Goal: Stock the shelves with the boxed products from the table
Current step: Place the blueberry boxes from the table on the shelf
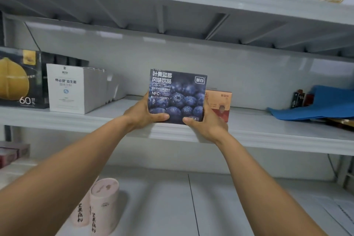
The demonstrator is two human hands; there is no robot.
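Blueberry box [177, 97] upright between both sets of fingers, at the front lip of the middle shelf [107, 119]; base hidden, so resting or hovering, cannot tell. Left hand [141, 113] curled round the lower left corner, right hand [206, 125] round the lower right, thumbs on the printed face. Probably light, stiff card, glossy and somewhat slippery; best gripped low on the side edges. Just behind the right fingers, an orange box [220, 101]; well left of the left fingers, a white box [70, 90].
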